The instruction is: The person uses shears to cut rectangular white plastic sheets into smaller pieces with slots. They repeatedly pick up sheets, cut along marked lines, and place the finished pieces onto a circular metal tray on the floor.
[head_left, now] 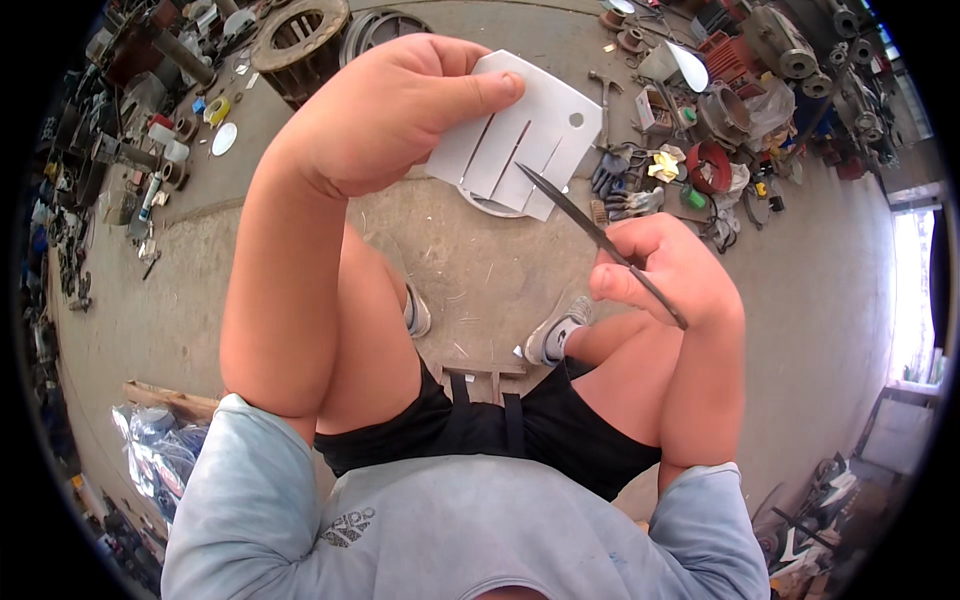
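My left hand (385, 110) is raised in front of me, gripping a white sheet (535, 125) of stiff paper or plastic by its left edge. The sheet has several long slits cut into it and a small round hole near its right corner. My right hand (665, 265) holds a pair of dark scissors (590, 225), their closed pointed tip touching the lower edge of the sheet. I sit over a concrete floor, my bare knees and grey sneakers visible below.
A rusty slotted motor housing (300, 45) lies at the top left. Metal motor parts, a hammer (605, 90), gloves (620, 175) and a red ring (710, 165) crowd the upper right. A wooden plank (170, 400) and bagged items (150, 450) sit at the lower left.
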Available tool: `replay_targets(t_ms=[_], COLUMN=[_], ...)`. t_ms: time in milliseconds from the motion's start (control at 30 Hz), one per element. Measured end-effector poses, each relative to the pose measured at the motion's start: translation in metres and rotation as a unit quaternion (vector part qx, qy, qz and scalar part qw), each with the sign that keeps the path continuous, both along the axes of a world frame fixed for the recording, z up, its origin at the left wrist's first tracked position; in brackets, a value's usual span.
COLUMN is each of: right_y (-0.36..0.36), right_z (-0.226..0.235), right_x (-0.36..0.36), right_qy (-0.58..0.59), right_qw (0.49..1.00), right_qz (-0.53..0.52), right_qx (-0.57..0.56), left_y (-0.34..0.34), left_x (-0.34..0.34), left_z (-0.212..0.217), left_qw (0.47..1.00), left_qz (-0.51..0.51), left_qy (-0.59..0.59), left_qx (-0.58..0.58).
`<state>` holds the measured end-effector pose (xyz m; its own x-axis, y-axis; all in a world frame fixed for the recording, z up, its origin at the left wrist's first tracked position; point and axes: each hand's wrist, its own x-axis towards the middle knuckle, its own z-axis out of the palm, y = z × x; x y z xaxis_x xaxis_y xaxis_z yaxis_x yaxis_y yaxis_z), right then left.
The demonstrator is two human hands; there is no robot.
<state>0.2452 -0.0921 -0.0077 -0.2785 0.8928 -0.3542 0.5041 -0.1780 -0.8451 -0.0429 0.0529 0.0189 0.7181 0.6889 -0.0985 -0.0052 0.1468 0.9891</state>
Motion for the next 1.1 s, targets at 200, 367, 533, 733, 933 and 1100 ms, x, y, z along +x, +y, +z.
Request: replay_targets(t_ms=[200,367,533,733,933,1100], right_y=[0.01,0.016,0.017,0.015,0.014,0.013], right_z=[0.008,0.013,0.011,0.006,0.003,0.007], right_x=[-0.001,-0.006,-0.006,-0.001,0.0,-0.001], right_qy=[-0.012,-0.009,-0.024,-0.032,-0.016,-0.007], right_qw=[0.999,0.999,0.999,0.999,1.0,1.0], right_qz=[0.004,0.013,0.025,0.014,0.007,0.008], right_qx=[-0.048,-0.049,-0.026,-0.029,-0.017,-0.01], left_y=[-0.001,-0.002,-0.004,-0.005,-0.007,-0.007], left_x=[0.004,0.007,0.008,0.009,0.01,0.01], left_z=[-0.004,-0.006,-0.006,-0.007,-0.007,-0.007], left_qw=[0.997,0.998,0.998,0.998,0.997,0.997], left_qz=[-0.01,-0.019,-0.014,-0.01,-0.006,-0.003], left_qy=[0.064,0.045,0.058,0.059,0.061,0.069], left_qx=[0.036,0.026,0.031,0.036,0.041,0.036])
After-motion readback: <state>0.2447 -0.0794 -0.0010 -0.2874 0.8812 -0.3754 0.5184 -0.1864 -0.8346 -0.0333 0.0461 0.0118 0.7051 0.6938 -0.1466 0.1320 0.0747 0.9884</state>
